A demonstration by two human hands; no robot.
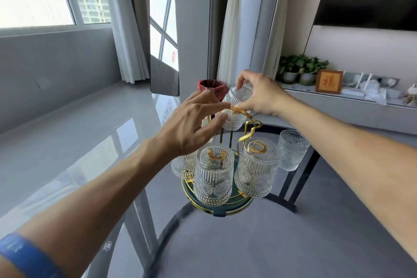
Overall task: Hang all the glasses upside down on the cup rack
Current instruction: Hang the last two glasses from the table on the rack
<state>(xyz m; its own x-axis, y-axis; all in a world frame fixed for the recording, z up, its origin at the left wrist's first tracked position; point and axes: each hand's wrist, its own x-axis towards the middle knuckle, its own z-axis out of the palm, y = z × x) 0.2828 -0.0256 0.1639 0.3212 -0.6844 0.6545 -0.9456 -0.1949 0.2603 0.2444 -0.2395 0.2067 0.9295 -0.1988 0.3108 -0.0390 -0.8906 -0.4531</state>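
Two hands meet above the cup rack (225, 187): the right hand (259, 95) pinches a ribbed clear glass (237, 106) by its base, tilted over the gold top loop, while the left hand (191, 124), fingers spread, touches that loop and the glass's side. Below, two embossed glasses (213, 178) hang inverted on gold prongs at the rack's near side, with others partly hidden behind the left hand. One upright glass (292, 150) stands near the round glass table's (248, 244) far right edge. Beyond lie glossy grey floor, curtains, windows and a shelf with potted plants (300, 70).
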